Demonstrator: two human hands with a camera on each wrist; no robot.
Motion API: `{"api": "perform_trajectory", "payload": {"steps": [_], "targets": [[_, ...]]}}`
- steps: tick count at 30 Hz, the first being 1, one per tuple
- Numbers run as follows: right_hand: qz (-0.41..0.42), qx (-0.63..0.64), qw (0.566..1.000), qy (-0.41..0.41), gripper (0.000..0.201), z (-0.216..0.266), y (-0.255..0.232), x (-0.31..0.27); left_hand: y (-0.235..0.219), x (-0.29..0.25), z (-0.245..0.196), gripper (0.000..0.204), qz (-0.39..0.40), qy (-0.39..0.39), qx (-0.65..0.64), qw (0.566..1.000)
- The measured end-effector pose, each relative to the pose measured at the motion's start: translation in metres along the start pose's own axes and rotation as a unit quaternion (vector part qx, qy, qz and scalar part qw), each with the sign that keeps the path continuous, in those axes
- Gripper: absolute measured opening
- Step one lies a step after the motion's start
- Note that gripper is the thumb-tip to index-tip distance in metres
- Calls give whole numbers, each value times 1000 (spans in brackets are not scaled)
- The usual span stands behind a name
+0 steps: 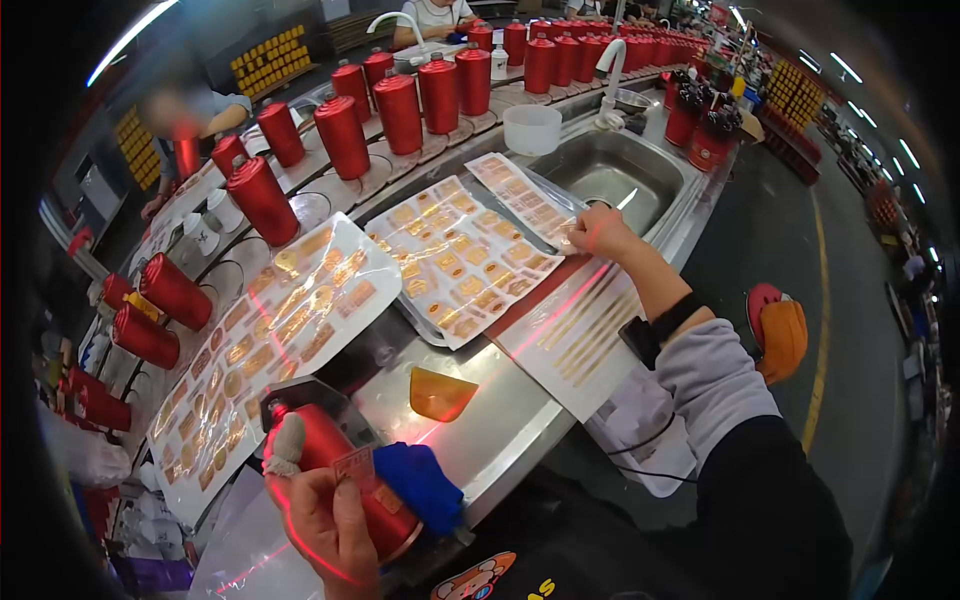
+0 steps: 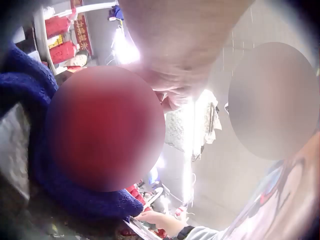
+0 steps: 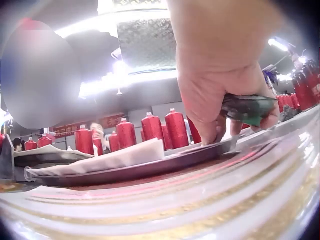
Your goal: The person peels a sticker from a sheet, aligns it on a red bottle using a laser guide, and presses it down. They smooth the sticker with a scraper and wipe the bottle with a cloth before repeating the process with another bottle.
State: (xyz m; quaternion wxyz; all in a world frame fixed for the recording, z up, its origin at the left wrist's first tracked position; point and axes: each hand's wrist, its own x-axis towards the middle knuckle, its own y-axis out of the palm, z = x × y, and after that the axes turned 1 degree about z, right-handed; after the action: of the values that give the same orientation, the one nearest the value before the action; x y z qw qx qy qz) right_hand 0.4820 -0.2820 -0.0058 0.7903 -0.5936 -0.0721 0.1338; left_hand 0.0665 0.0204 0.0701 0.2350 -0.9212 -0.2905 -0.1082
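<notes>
My left hand (image 1: 322,508) grips a red bottle (image 1: 340,452) that lies on its side against a blue cloth (image 1: 422,485) at the counter's near edge. Its thumb pins a small red label (image 1: 352,465) to the bottle, and one finger wears a white cot (image 1: 285,445). In the left wrist view the bottle (image 2: 105,127) is a red blur beside the blue cloth (image 2: 30,90). My right hand (image 1: 590,232) reaches to the edge of a far sticker sheet (image 1: 520,195). Its fingers (image 3: 215,95) curl round a small dark green tool (image 3: 248,107) whose tip touches the tray's rim (image 3: 150,167).
A large gold-sticker sheet (image 1: 270,330) lies at the left, another (image 1: 455,262) on a tray at centre, a strip sheet (image 1: 585,335) at right. An orange piece (image 1: 440,393) sits on the steel counter. Behind are a sink (image 1: 610,175), a white cup (image 1: 532,128) and rows of red bottles (image 1: 400,112).
</notes>
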Motion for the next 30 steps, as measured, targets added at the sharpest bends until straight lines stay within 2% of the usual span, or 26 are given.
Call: {"api": "perform_trajectory", "payload": {"steps": [1,4,7,10,11,12,13,14,16,18,20,22,25,26,27,28,30], "targets": [[4,-66,997,31,31,-3,2,1,0,0,3,7,-3,22,13,1000],[-36,-107,993,44,39,7,-11,-16,0,0,8,5,-5,46,54,998],[-155,-84,983,56,27,12,-14,-20,2,3,1,5,0,48,72,996],[-198,-93,975,-35,28,32,-36,-38,9,14,-17,5,-10,120,137,983],[-157,-44,972,-167,30,45,-43,-44,10,16,-18,5,6,99,116,988],[-110,7,948,-298,33,62,-50,-52,11,17,-18,4,19,77,96,992],[-53,125,927,-351,35,91,-51,-74,11,17,-17,4,32,54,78,995],[7,240,886,-396,38,125,-48,-102,13,19,-17,4,21,73,94,993],[72,302,814,-491,41,176,-44,-139,15,22,-17,4,23,104,137,985],[84,301,783,-538,38,210,-36,-161,13,21,-17,4,22,114,148,982],[104,340,755,-550,20,233,-30,-173,11,20,-13,5,19,118,144,982],[83,333,750,-565,12,246,-26,-172,7,17,-14,9,5,123,164,979],[60,284,772,-566,8,259,-37,-154,-7,9,-11,18,-12,128,184,974],[77,284,775,-560,10,265,-40,-137,-12,5,-8,21,-18,130,190,973],[92,283,803,-517,15,273,-45,-122,-17,1,-2,25,-29,127,183,974],[41,236,816,-525,20,286,-40,-100,-22,-3,7,29,-39,125,176,976],[46,169,838,-517,22,324,-34,-52,-28,-15,20,35,-51,111,160,980]]}}
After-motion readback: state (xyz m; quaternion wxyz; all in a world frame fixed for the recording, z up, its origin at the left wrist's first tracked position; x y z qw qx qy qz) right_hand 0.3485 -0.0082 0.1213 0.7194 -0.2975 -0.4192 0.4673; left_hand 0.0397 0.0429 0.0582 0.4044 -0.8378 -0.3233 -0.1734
